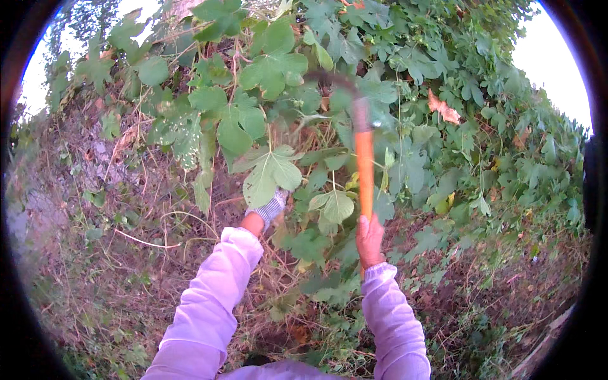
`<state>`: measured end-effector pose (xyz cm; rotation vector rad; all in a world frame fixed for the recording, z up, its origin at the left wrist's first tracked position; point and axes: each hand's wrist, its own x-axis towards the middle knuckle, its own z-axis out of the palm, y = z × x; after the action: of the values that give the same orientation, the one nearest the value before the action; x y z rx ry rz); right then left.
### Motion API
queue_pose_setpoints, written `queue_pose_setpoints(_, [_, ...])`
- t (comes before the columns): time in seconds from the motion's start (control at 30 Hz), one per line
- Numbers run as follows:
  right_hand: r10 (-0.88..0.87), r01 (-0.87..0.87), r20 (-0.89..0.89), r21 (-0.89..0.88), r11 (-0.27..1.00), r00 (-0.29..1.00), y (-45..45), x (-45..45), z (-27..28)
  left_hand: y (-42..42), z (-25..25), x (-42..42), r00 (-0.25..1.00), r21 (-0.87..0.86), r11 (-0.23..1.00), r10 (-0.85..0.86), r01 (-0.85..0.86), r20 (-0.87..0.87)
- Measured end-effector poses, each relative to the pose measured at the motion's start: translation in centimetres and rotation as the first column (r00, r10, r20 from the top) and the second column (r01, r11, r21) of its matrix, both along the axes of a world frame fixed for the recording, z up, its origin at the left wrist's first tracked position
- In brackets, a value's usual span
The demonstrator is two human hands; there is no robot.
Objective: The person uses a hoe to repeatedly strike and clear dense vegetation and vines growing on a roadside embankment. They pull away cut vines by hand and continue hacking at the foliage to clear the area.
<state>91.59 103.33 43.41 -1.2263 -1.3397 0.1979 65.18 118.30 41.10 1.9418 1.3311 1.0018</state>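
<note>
My right hand (370,239), ungloved, is closed round the orange handle of a sickle (364,171). The tool stands upright in the view; its dark curved blade is blurred and points left among the leaves. My left hand (270,209) wears a grey knitted glove and reaches into the foliage at the centre. A broad lobed leaf (271,173) covers its fingers, so whether it holds a stem cannot be seen. Right of the glove hangs another lobed leaf (335,206), between my two hands.
Dense green climbing vines (441,104) rise at the top and right, with a dry brown leaf (443,108) among them. Tangled dry stems (156,256) cover the left and lower ground. A pale branch or edge (546,339) runs along the lower right.
</note>
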Motion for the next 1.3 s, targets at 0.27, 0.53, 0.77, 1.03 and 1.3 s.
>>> queue_pose_setpoints(0.27, [-0.078, 0.074, -0.026, -0.148, 0.986, 0.997, -1.6, 0.9, -4.9, 1.0, -2.0, 0.0, 0.978, 0.331, 0.943, 0.106, -0.041, -0.18])
queue_pose_setpoints(0.53, [0.045, -0.065, 0.131, 0.15, 0.987, 0.99, -1.8, -0.9, 1.7, -4.5, 3.1, 0.4, 0.504, 0.58, 0.773, 0.405, 0.258, -0.763])
queue_pose_setpoints(0.77, [-0.059, 0.169, 0.45, -0.207, 0.964, 0.891, -4.7, 4.6, -5.2, -9.3, 3.4, 1.5, 0.822, 0.246, 0.936, 0.341, -0.253, -0.455])
queue_pose_setpoints(1.03, [-0.084, 0.145, 0.317, -0.174, 0.974, 0.945, -3.5, 3.8, -3.4, -11.3, 5.3, 1.7, 0.794, 0.188, 0.963, 0.264, -0.191, -0.547])
queue_pose_setpoints(1.3, [-0.006, 0.046, 0.198, -0.2, 0.979, 0.98, -6.0, 6.0, -5.2, -11.3, 4.4, 3.0, 0.81, 0.213, 0.938, 0.345, -0.274, -0.474])
